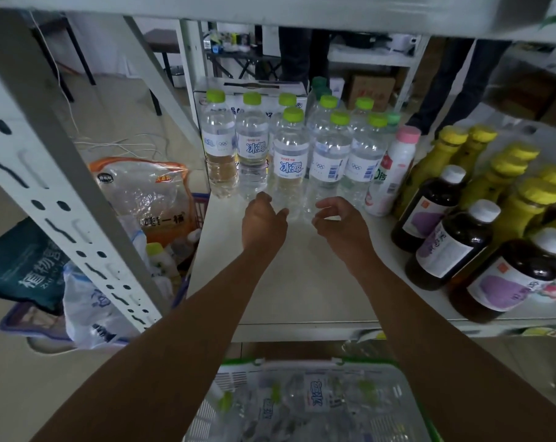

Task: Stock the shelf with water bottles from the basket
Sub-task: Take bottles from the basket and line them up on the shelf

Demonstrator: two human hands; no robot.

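Closest to the camera, below the shelf edge, sits the green-rimmed basket (241, 362), with several clear water bottles (315, 400) lying on their sides in it (blurred, so no count is possible). Both bare forearms reach up over it onto the white shelf (302, 282). The left hand (262, 220) hovers with its fingers loosely curved and thumb apart, holding nothing, just beside the foot of the front green-capped bottle (290, 164). The right hand (340, 221) mirrors it, fingers slackly curled with nothing gripped, near the base of the neighbouring bottle (329, 161). Whether either hand touches plastic cannot be told.

Behind these two stand more upright water bottles (251, 145) in close rows, all with green caps. To their right stands a white bottle with a pink cap (394, 173), then dark bottles with white caps (436, 205) and yellow-capped bottles (506, 173). A white carton (254, 86) stands behind the water. Off to the left, past the perforated shelf upright (63, 202), plastic bags (142, 193) are piled up.
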